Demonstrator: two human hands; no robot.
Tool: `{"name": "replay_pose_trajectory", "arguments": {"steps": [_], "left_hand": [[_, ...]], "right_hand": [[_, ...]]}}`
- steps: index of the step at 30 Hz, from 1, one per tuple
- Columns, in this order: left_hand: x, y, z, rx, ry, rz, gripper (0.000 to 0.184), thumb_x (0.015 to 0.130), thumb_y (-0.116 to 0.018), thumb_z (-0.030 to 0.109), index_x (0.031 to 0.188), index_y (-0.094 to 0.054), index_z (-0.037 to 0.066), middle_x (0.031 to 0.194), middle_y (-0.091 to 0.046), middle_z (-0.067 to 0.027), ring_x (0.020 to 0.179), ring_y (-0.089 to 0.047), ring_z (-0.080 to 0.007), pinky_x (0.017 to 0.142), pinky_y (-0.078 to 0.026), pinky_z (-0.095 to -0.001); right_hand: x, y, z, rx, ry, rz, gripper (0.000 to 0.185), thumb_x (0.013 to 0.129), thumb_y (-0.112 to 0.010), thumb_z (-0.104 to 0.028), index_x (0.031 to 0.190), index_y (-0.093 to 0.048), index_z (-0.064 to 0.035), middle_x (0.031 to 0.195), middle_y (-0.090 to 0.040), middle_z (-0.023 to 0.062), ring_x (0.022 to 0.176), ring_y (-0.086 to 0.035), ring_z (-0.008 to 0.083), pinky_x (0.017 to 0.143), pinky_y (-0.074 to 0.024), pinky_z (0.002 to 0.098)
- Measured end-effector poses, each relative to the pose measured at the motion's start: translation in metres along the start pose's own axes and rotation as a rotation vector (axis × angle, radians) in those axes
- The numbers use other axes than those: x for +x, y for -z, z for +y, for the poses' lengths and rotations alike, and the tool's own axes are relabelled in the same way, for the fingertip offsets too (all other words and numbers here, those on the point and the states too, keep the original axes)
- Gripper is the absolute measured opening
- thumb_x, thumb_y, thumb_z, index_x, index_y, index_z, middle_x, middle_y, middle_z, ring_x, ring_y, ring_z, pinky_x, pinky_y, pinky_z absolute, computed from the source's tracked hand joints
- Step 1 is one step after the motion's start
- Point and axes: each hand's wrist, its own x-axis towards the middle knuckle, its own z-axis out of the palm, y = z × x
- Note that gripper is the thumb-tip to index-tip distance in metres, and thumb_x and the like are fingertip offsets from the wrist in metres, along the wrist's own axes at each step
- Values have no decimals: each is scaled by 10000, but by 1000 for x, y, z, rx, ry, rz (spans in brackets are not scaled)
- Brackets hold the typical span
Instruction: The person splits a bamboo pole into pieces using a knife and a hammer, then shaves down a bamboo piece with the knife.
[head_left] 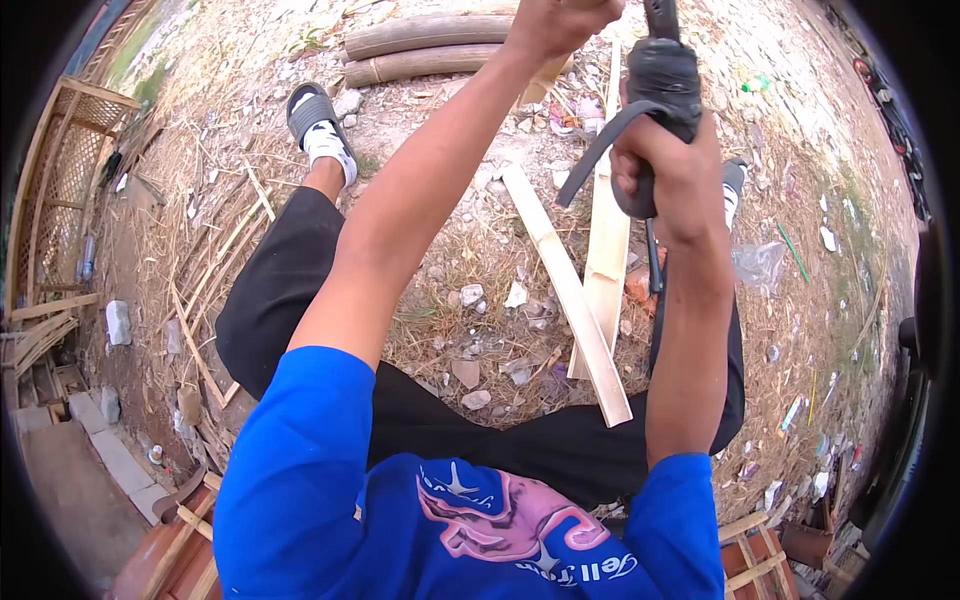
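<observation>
My left hand [562, 28], at the top edge, is closed around a piece of bamboo [543, 84]; a tan part of it shows below the fingers and the rest is cut off by the frame. To its right my right hand [672, 175] grips a tool with a black-wrapped handle [664, 85]. A loose black strap hangs from the handle, and the tool's dark upper part runs out of view. Between my legs, a split bamboo strip [565, 290] lies slanted across a second bamboo strip [606, 255].
Two bamboo poles [425, 38] lie ahead. Stones [472, 295], dry grass and litter cover the ground. Thin bamboo slivers [235, 240] are scattered left, near a woven frame [75, 190]. A clear plastic bag [760, 265] lies right.
</observation>
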Motion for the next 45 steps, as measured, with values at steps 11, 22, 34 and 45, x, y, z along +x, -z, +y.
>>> {"name": "replay_pose_trajectory", "arguments": {"steps": [11,22,34,45], "left_hand": [[0,-14,18,-73,-62,60,242,765,-793,244,742,-703,20,625,-637,15,592,-565,-37,522,-463,-266],[19,-15,-50,72,-136,41,245,760,-796,246,733,-700,21,602,-631,11,567,-574,-51,503,-459,-269],[21,-21,31,14,-99,29,184,810,-735,212,790,-694,34,617,-619,0,534,-562,-79,470,-440,-272],[-17,-28,-51,38,-123,-6,193,793,-752,185,784,-679,6,628,-618,8,614,-537,-29,548,-455,-258]], "right_hand": [[2,7,0,-47,59,52,138,750,-663,-132,819,-605,-27,587,-537,-3,478,-477,66,451,-380,256],[22,12,35,59,3,12,111,750,-626,-29,831,-551,-14,590,-527,31,474,-488,91,433,-390,245],[-6,15,-16,47,84,31,112,736,-673,-127,746,-605,-38,540,-516,-16,438,-455,59,419,-364,237],[-3,22,42,70,-91,109,161,730,-671,-89,842,-580,-17,632,-553,6,480,-494,80,439,-428,251]]}}
